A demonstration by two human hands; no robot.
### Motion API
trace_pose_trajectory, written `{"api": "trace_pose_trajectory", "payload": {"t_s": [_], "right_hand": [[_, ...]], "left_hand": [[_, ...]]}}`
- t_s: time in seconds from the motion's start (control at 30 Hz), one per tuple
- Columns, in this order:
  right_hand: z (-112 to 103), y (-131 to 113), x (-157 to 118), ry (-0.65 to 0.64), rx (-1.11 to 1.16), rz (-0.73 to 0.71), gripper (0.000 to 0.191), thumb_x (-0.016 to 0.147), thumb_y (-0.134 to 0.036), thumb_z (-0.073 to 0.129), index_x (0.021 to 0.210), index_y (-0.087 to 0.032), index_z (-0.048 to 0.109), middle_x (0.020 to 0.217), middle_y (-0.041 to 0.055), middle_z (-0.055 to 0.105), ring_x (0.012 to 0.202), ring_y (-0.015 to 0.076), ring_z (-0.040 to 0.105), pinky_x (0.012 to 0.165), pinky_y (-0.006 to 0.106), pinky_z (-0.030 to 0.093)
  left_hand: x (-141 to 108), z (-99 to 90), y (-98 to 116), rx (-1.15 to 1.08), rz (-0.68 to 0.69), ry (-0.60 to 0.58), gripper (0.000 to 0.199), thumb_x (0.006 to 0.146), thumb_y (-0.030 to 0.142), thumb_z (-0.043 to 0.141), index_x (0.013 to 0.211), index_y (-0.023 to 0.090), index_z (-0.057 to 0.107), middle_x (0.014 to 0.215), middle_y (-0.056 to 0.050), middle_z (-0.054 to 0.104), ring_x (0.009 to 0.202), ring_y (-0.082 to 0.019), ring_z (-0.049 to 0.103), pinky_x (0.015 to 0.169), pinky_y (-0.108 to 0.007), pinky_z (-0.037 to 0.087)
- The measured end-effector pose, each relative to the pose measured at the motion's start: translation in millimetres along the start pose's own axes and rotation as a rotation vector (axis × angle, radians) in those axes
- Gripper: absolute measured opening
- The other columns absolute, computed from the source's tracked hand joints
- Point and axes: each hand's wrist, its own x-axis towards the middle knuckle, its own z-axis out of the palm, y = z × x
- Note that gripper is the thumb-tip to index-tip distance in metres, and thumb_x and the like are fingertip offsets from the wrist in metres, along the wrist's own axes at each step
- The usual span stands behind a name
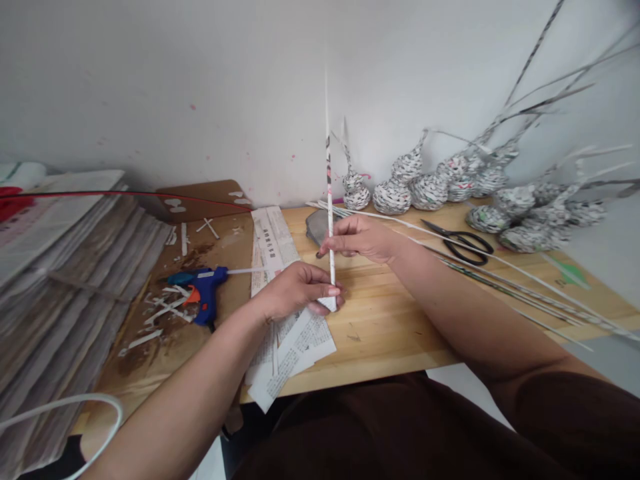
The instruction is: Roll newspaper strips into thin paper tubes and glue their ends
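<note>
A thin rolled newspaper tube (329, 167) stands upright in front of me, printed along its middle and pale at the blurred tip. My left hand (297, 291) is closed on its lower end, where a small flap of newspaper sticks out. Higher up, my right hand (363, 239) pinches the same tube between thumb and fingers. Under and beside my left hand lie cut newspaper strips (295, 357), overlapping near the table's front edge. A grey, flat lump (317, 227) lies just behind my right hand; its kind is unclear.
Left are a blue glue gun (207, 293), white scraps (170, 310) on brown-stained board and a tall newspaper stack (65, 287). Black scissors (467, 247) and several long paper tubes (520, 293) lie right. Woven paper gourds (393, 197) line the wall, long ends sticking up.
</note>
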Motion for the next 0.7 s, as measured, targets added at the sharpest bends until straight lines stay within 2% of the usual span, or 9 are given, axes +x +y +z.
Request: {"api": "trace_pose_trajectory", "payload": {"t_s": [0.1, 0.27, 0.53, 0.7], "right_hand": [[1.2, 1.1, 2.1, 0.108, 0.037, -0.067, 0.027, 0.071, -0.037, 0.076, 0.073, -0.012, 0.068, 0.065, 0.0006, 0.06, 0.048, 0.0042, 0.036, 0.042, 0.019, 0.026], [-1.5, -4.4, -2.7, -0.082, -0.011, -0.025, 0.029, 0.079, -0.039, 0.068, 0.09, -0.012, 0.072, 0.093, 0.0089, 0.067, 0.068, 0.0094, 0.052, 0.055, 0.021, 0.039], [3.8, -0.9, -2.8, -0.064, 0.068, 0.013, 0.026, 0.081, -0.035, 0.068, 0.088, -0.011, 0.07, 0.081, 0.0053, 0.066, 0.062, 0.0074, 0.05, 0.053, 0.02, 0.038], [4.7, -0.3, -1.5, -0.037, 0.065, 0.001, 0.023, 0.078, -0.033, 0.071, 0.082, -0.011, 0.07, 0.081, 0.0054, 0.067, 0.059, 0.0066, 0.049, 0.051, 0.02, 0.037]], "left_hand": [[-0.7, -0.6, 0.7, -0.009, 0.006, 0.012, 0.03, 0.072, 0.038, 0.073, 0.09, 0.015, 0.073, 0.087, -0.009, 0.072, 0.082, -0.019, 0.067, 0.069, -0.03, 0.056], [-1.0, -1.1, 0.0, -0.015, 0.04, 0.016, 0.028, 0.074, 0.038, 0.072, 0.09, 0.015, 0.073, 0.09, -0.009, 0.072, 0.083, -0.019, 0.067, 0.069, -0.03, 0.057], [-1.9, 0.9, -1.5, -0.042, 0.009, -0.055, 0.031, 0.073, 0.037, 0.073, 0.095, 0.015, 0.072, 0.089, -0.01, 0.073, 0.083, -0.021, 0.069, 0.072, -0.034, 0.058], [-0.5, -0.4, -3.3, -0.046, 0.002, -0.035, 0.03, 0.071, 0.037, 0.075, 0.093, 0.016, 0.073, 0.088, -0.01, 0.073, 0.084, -0.021, 0.069, 0.07, -0.032, 0.057]]}}
